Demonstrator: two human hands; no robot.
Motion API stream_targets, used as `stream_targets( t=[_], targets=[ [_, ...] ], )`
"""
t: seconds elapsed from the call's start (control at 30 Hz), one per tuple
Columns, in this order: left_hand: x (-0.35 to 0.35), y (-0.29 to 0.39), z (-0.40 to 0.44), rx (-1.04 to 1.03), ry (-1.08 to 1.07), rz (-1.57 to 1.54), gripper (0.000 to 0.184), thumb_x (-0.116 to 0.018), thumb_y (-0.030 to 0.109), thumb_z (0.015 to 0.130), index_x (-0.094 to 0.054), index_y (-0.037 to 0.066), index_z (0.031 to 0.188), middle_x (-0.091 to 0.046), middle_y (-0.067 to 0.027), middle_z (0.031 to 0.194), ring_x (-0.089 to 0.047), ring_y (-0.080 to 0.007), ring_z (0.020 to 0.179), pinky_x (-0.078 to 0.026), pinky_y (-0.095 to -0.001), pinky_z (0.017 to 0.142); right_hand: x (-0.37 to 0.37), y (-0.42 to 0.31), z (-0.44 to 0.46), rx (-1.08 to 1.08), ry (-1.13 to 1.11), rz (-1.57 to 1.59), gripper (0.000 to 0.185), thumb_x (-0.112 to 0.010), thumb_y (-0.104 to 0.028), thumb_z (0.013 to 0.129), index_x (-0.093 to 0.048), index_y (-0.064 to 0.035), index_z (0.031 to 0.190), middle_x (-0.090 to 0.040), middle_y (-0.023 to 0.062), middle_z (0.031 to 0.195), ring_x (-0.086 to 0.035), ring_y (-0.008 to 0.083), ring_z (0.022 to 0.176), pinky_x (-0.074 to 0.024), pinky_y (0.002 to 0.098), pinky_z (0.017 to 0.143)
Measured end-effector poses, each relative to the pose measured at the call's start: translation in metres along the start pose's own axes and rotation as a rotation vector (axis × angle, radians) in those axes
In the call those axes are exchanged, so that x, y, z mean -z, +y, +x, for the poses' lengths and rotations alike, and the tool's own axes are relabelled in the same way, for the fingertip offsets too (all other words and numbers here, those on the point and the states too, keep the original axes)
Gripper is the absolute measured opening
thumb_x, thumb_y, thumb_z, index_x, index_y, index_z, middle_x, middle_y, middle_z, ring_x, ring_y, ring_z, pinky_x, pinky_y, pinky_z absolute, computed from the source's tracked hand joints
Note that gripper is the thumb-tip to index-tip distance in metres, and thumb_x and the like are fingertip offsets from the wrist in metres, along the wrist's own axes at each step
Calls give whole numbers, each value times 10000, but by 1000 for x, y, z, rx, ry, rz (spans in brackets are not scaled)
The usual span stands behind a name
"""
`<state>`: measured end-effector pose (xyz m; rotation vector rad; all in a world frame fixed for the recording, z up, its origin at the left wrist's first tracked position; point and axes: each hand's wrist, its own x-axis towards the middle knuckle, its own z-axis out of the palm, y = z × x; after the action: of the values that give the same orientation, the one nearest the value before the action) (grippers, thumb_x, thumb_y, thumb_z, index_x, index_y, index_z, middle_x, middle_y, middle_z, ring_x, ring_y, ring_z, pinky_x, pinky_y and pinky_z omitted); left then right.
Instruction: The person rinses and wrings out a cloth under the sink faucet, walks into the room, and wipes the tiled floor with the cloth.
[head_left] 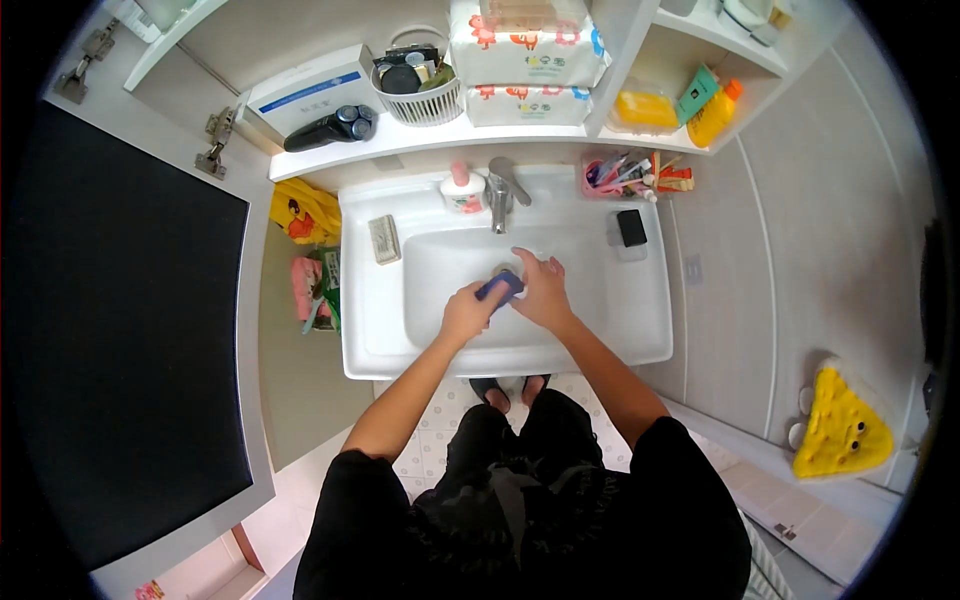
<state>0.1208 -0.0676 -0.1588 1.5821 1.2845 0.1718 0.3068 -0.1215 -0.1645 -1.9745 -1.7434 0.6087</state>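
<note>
Holding: one blue item (510, 284), between your hands, basin (432, 265) beneath; your left hand (467, 312) clasped on it, your right hand (543, 290) spread alongside, contact unclear; handling apparently underway, item not set down.

Bright, diffuse light covered the sink (375, 345) edge to edge; lens distortion bowed the right-hand wall (725, 250); vignetting blackened the periphery.

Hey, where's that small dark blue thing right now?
In the head view, the dark blue thing is in the person's left hand, over the middle of the sink, close beside the right hand and below the faucet in the picture.
</note>
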Motion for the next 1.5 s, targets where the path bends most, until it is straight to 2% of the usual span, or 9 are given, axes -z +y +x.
stream_targets(
  t=[0.07, 0.17, 0.33, 0.47, 0.57, 0.77, 1.07, 1.37, 1.5],
  targets=[
    [14, -11, 6, 408, -310, -706, 657, -606, 668, 954, -664, 84, 1248, -723, -135, 947, -624, -193, 556, -506, -314, 468, 14, 1, -9, 165, 46, -25, 844, -775, -177, 743, -438, -168, 1517, -615, 85, 1341, -559, 299, 1274, -277, 608, 1173],
    [9, -9, -10, 491, -305, -1032, 583, -567, 653, 984, -663, 95, 1125, -684, -81, 845, -510, -94, 504, -369, -222, 357, 22, 1, -23, 408, 156, -218, 873, -763, -166, 734, -437, -172, 1544, -507, 85, 1495, -448, 294, 1411, -261, 617, 1183],
    [1, 3, -25, 636, -610, -1156, 569, -510, 592, 996, -642, 44, 1074, -635, -44, 756, -429, -96, 403, -314, -213, 343, 20, 1, -19, 597, 358, -275, 780, -777, -184, 714, -533, -147, 1454, -571, 94, 1421, -505, 301, 1372, -299, 613, 1171],
    [-11, 2, -31, 577, -548, -1058, 577, -438, 561, 1019, -661, 31, 1067, -608, -45, 702, -408, -100, 391, -267, -250, 344, 10, 5, -6, 694, 392, -234, 489, -804, -246, 676, -688, -82, 1122, -708, 99, 1069, -666, 267, 1125, -364, 549, 1149],
    [-9, 16, -36, 358, -282, -671, 601, -439, 531, 1028, -705, 1, 928, -629, -66, 647, -475, -122, 401, -346, -285, 358, 7, 2, -11, 508, 79, -191, 232, -786, -243, 698, -670, -92, 831, -682, 80, 764, -706, 254, 836, -411, 484, 1098],
    [-22, -13, -23, -123, 129, 393, 592, -463, 490, 1031, -773, 51, 783, -689, -153, 616, -692, -351, 574, -558, -478, 576, -19, 6, -15, 408, -124, -334, 115, -725, -203, 733, -670, -119, 678, -665, 114, 639, -662, 287, 620, -449, 410, 1005],
    [-15, -10, -7, -377, 276, 627, 423, -543, 369, 982, -751, 112, 719, -679, -160, 625, -675, -400, 581, -556, -510, 562, -41, 13, -9, 29, -294, -46, 275, -784, -352, 730, -737, -83, 761, -723, 169, 768, -715, 402, 790, -566, 488, 695],
    [-12, -18, 9, -427, 309, 693, 431, -551, 374, 985, -731, 115, 691, -681, -153, 620, -678, -381, 575, -555, -492, 556, -55, 11, -9, -130, -272, 136, 415, -808, -433, 749, -738, -37, 851, -728, 212, 830, -701, 416, 817, -540, 486, 774],
    [-5, -11, 7, -210, 258, 557, 450, -562, 459, 991, -778, 111, 804, -701, -149, 650, -704, -377, 645, -572, -485, 621, -57, 15, -7, -58, -219, -1, 506, -791, -427, 796, -688, -117, 1183, -728, 170, 1123, -693, 367, 1013, -476, 498, 966]
  ],
)
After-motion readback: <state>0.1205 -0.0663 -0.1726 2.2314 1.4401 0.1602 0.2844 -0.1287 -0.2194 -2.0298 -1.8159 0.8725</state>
